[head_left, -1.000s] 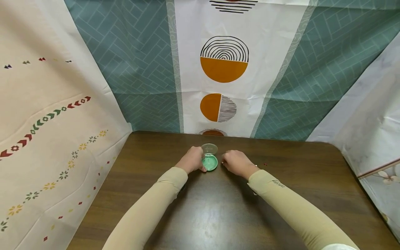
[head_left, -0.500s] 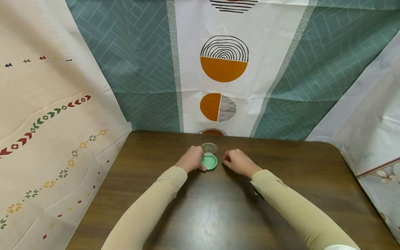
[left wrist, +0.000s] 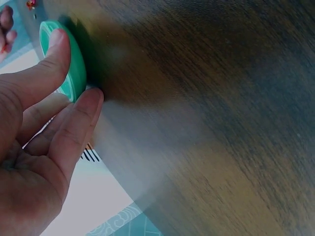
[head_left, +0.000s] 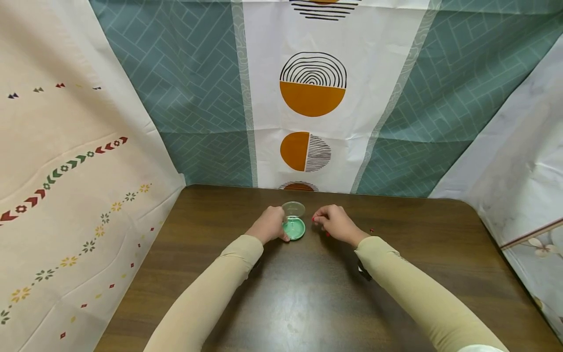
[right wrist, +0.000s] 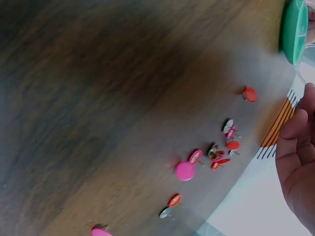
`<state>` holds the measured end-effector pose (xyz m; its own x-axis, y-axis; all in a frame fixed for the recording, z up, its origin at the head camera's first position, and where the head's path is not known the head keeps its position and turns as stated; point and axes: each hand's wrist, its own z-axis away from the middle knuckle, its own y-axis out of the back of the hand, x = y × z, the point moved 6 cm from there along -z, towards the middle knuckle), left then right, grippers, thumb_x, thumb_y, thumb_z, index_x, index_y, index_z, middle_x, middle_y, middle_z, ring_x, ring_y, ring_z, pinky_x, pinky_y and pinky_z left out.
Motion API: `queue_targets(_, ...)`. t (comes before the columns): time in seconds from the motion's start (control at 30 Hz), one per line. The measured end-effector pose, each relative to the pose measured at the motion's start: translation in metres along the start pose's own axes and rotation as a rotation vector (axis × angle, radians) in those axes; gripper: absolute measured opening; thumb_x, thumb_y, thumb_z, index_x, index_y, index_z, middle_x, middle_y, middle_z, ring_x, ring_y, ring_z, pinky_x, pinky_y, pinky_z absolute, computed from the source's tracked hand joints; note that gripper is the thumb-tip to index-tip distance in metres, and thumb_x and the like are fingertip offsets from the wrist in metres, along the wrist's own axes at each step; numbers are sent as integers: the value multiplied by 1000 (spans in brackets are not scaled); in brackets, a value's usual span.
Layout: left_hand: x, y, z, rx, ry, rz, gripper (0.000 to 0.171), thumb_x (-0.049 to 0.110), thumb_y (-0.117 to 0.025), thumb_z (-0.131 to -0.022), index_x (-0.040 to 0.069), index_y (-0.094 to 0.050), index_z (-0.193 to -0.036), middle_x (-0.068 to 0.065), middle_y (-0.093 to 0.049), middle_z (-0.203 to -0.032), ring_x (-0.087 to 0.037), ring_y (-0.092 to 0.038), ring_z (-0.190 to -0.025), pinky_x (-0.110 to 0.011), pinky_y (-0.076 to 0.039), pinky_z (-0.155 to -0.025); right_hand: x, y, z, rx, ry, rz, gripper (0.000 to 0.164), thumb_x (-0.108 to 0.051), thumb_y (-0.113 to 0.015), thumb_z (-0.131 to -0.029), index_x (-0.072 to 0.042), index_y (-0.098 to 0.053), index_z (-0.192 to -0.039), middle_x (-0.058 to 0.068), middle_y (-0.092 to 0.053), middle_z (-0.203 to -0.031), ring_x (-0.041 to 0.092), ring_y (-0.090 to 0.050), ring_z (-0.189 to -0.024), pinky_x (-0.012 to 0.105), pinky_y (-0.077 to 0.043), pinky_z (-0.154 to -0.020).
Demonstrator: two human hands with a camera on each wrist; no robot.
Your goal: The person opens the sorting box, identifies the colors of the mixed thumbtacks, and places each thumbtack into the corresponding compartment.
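A round green case [head_left: 294, 228] with a clear hinged lid [head_left: 293, 209] stands open on the table. My left hand [head_left: 269, 224] grips its left side; the left wrist view shows the thumb [left wrist: 58, 55] over the rim and the fingers [left wrist: 76, 125] at its edge. To the right of the case, my right hand [head_left: 336, 224] pinches a red thumbtack [head_left: 313, 219] at the fingertips. Scattered thumbtacks lie near that hand in the right wrist view, among them a pink one [right wrist: 185, 171], a red one [right wrist: 250, 94] and a silver one [right wrist: 165, 212].
The dark wooden table [head_left: 290, 298] reaches back to a patterned curtain [head_left: 206, 98]. A small red thumbtack [head_left: 371, 230] lies right of my right wrist. Cream printed cloth [head_left: 83, 195] hangs along the left side.
My right hand has lifted slightly from the tabletop, and a red thumbtack now shows at its fingertips. The left hand and the green case have stayed in place.
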<state>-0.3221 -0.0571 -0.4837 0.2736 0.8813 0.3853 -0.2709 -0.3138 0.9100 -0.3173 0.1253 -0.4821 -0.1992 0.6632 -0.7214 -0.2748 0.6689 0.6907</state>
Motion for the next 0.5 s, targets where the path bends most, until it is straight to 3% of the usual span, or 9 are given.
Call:
queue_targets(0.3,-2,0,-1,11,-10,3,48,30,-91,-53,8,-74,-93,1,-71,-86,-13,-55,-76,-27,-48,-72,-10,1,-7,0,5,-1,23,-26,-57,-94,-7,-70,-96,6,-68,-85,16,-54,-69,28,-47,-62)
queue_targets(0.5,-2,0,0,10,-10,-2,52,32,-90,-54,8,-74,-97,-1,-72,-92,-13,-57,-78,-28,-50,-76,-7,-7,-15,-32,-50,-71,22,-27,-61,-91,-8,-71,-98,13,-69,-95,17,-55,-65,29,-48,-60)
